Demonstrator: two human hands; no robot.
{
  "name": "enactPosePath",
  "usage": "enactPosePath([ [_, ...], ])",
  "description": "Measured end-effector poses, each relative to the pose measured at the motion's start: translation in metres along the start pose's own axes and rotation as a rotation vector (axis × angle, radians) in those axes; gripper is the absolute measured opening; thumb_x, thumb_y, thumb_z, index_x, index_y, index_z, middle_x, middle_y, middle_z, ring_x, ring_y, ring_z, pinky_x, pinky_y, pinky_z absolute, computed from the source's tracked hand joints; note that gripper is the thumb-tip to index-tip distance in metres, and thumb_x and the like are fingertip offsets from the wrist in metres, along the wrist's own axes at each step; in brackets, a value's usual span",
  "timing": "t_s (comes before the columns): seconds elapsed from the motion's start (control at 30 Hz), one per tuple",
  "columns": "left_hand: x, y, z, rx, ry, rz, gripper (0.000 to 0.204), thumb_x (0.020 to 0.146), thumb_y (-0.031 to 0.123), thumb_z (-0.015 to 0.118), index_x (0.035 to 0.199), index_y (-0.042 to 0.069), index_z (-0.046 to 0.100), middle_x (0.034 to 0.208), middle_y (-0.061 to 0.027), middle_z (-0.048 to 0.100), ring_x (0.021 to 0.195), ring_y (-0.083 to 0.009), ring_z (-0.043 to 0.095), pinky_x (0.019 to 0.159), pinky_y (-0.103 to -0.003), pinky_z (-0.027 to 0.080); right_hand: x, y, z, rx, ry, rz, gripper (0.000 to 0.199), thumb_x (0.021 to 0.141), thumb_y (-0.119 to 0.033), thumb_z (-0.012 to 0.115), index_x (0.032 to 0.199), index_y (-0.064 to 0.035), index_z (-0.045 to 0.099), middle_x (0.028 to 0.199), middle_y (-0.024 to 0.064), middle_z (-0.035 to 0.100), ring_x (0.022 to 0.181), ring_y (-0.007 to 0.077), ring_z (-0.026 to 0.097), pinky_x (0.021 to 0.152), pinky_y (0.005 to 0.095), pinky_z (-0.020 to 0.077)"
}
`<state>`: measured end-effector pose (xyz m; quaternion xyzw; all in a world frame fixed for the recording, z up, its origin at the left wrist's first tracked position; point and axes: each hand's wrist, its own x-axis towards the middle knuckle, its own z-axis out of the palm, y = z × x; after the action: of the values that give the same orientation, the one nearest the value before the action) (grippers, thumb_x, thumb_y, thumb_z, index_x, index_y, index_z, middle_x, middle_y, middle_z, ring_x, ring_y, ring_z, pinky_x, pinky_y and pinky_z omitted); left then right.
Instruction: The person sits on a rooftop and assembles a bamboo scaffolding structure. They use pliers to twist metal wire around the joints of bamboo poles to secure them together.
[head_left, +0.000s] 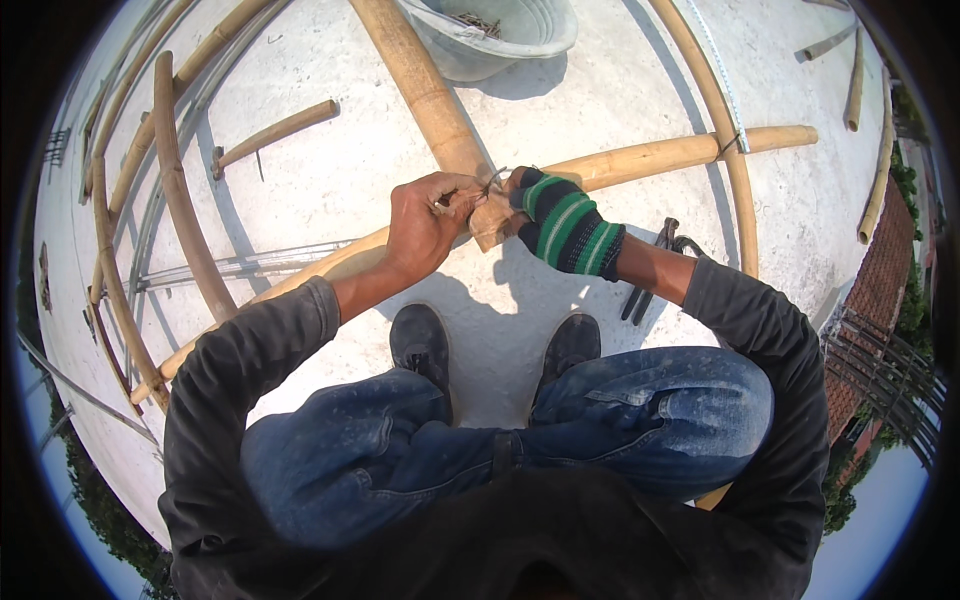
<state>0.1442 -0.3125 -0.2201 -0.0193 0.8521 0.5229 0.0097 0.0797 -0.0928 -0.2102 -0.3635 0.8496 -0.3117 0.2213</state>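
A thick bamboo pole (pixel 425 85) runs from the far edge toward me and crosses a thinner bamboo pole (pixel 650 160) that lies from left to right. At this crossing, a thin dark wire (pixel 491 182) shows between my hands. My left hand (pixel 425 225), bare, is closed with thumb and fingers pinching the wire. My right hand (pixel 577 228), in a green and black striped glove with bare fingertips, is closed at the wire's other side; its fingertips are partly hidden. Just below the right hand lies a pair of dark pincers (pixel 640 285) on the floor.
A pale plastic tub (pixel 490 50) holding short wire pieces stands at the far side. A hammer (pixel 280 133) lies to the left, near several bamboo poles (pixel 180 190) and thin metal rods (pixel 240 265). Another bamboo pole (pixel 728 130) crosses at right. Rebar (pixel 880 375) sticks out beyond the slab edge.
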Motion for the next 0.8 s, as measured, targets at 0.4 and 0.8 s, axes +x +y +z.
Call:
enactPosePath([
  [0.4,-0.002,0.006,-0.006,0.084,-0.062,0.101,0.026,0.092,0.015,0.085,0.111,-0.002,0.081,0.096,-0.0175,0.080,0.084,-0.0219,0.076,0.079,-0.035,0.059,0.001,-0.004,0.004,-0.041,0.033,-0.033,0.029,0.089,-0.010,0.077,0.112,0.0030,0.067,0.100,0.0175,0.068,0.091,0.0338,0.070,0.079,0.0416,0.0562],
  [0.8,0.007,-0.002,-0.014,0.080,-0.097,0.132,0.021,0.099,0.015,0.079,0.108,-0.004,0.079,0.088,-0.0186,0.078,0.075,-0.0204,0.071,0.071,-0.037,0.054,0.048,-0.003,-0.047,-0.117,-0.124,-0.095,0.038,0.095,-0.036,0.079,0.109,-0.0012,0.074,0.100,0.0168,0.071,0.089,0.0336,0.071,0.083,0.0428,0.0571],
])
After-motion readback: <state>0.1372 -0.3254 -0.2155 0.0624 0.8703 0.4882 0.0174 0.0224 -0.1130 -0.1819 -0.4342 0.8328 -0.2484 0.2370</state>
